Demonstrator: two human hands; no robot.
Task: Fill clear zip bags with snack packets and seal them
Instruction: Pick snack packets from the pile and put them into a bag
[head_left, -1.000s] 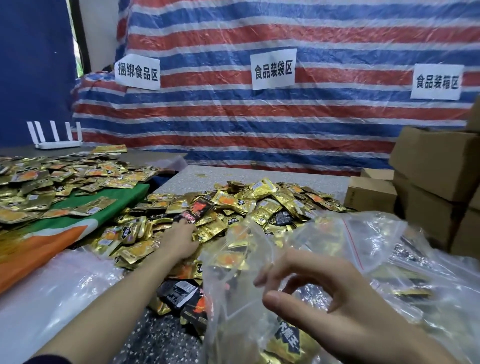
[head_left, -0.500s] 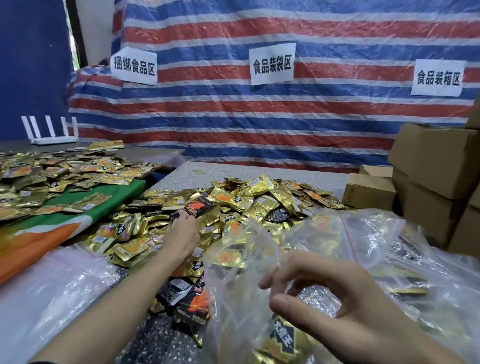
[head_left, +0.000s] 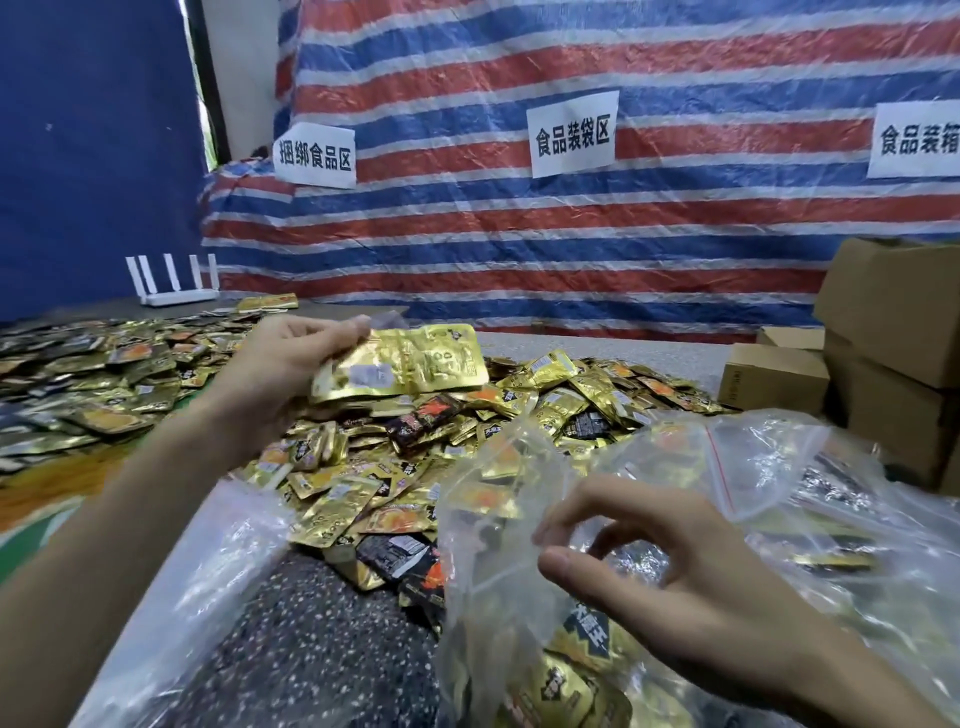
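My left hand (head_left: 280, 374) gripping gold packets (head_left: 410, 364) at eleven o'clock, right hand (head_left: 675, 577) pinching bag (head_left: 493, 603), pile (head_left: 550, 410) between, boxes (head_left: 893, 322) at two.

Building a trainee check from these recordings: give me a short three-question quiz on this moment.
1. True or false: the left hand holds gold snack packets above the pile.
2. The right hand has its grip on: A a cardboard box; B the clear zip bag; C the router.
3. Short answer: is that bag empty?
Key: 1 true; 2 B; 3 no, packets show inside it.
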